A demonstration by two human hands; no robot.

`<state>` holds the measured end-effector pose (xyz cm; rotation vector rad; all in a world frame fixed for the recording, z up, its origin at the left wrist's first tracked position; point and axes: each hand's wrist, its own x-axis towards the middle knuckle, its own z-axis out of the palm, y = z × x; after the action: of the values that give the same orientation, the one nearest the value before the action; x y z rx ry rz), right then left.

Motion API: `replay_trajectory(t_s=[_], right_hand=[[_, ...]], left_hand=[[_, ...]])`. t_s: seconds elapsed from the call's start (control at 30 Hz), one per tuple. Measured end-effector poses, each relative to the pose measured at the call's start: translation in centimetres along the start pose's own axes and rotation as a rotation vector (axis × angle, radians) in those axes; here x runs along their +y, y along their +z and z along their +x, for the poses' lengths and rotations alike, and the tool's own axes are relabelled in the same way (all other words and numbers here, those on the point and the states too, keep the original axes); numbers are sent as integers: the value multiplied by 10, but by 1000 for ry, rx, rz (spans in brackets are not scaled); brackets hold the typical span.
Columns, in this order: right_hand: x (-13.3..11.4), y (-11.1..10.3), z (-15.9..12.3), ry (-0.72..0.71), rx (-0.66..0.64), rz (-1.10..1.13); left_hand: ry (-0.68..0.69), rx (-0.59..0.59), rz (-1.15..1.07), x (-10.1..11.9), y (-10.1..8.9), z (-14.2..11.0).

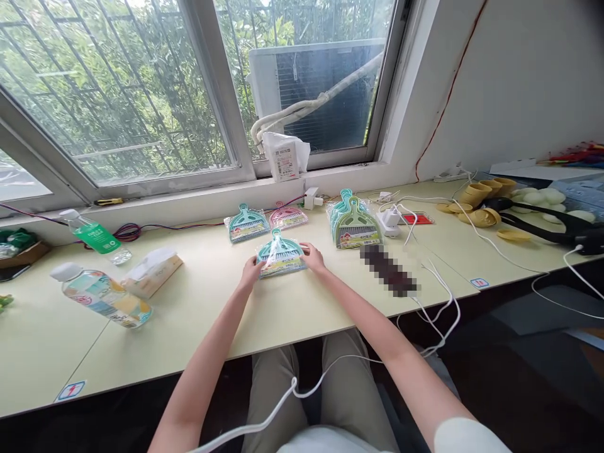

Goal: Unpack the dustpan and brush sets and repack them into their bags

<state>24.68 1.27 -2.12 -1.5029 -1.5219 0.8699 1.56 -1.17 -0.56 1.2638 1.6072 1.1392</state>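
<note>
A mini dustpan and brush set (pixel 279 257), teal and wrapped in clear plastic with a printed label, is between my two hands on the table. My left hand (pixel 251 273) grips its left edge. At its right edge, my right hand (pixel 313 258) holds it with the fingers bent round the side. Behind it lie another teal dustpan set (pixel 246 224) and a pink dustpan set (pixel 287 216). To the right stands a stack of similar sets, with a green dustpan set (pixel 357 228) in front.
Two drink bottles, one green-labelled (pixel 100 236) and one fruit-printed (pixel 104 296), lie tilted at the left by a tissue pack (pixel 153 272). White cables (pixel 443 296) run over the table's right side near a blurred dark object (pixel 389 270). Yellow cups (pixel 474 192) stand at far right.
</note>
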Motion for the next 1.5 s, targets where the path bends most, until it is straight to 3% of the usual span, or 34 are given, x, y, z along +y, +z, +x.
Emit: replay_trajectory(t_s=[0.1, 0.2, 0.3, 0.4, 0.5, 0.6, 0.67, 0.73, 0.93, 1.0, 1.07, 1.17, 1.3, 1.4, 1.5], right_hand=[[3, 4, 14, -59, 57, 253], [12, -4, 22, -113, 105, 469], [15, -12, 19, -132, 122, 379], [8, -12, 7, -226, 154, 88], [-6, -6, -6, -433, 271, -210], [-11, 5, -11, -597, 78, -366], [-10, 11, -11, -604, -71, -422], [-8, 14, -10, -566, -95, -438], [-18, 2, -15, -641, 139, -320], [-20, 0, -15, -677, 92, -321], [-19, 1, -13, -691, -43, -369], [-13, 4, -8, -616, -178, -463], [-11, 0, -6, -515, -87, -404], [-17, -7, -11, -606, 46, -289], [-21, -7, -15, -715, 6, -256]], left_hand=[[-8, -34, -187, 8, 9, 13], [-10, -278, -454, 15, 14, 20], [-94, -462, -464, 13, 18, 25], [-147, -420, -483, 5, 23, 29], [-128, -314, -562, 0, 25, 32], [-87, -220, -624, 0, 23, 35], [-59, -203, -654, 1, 21, 36], [-45, -214, -686, 3, 19, 36], [-33, -246, -695, 8, 24, 32], [-18, -277, -677, 10, 27, 30], [0, -293, -667, 10, 29, 29], [29, -273, -684, 9, 29, 29], [35, -235, -722, 10, 26, 30], [32, -240, -696, 11, 26, 28], [37, -252, -675, 14, 29, 25]])
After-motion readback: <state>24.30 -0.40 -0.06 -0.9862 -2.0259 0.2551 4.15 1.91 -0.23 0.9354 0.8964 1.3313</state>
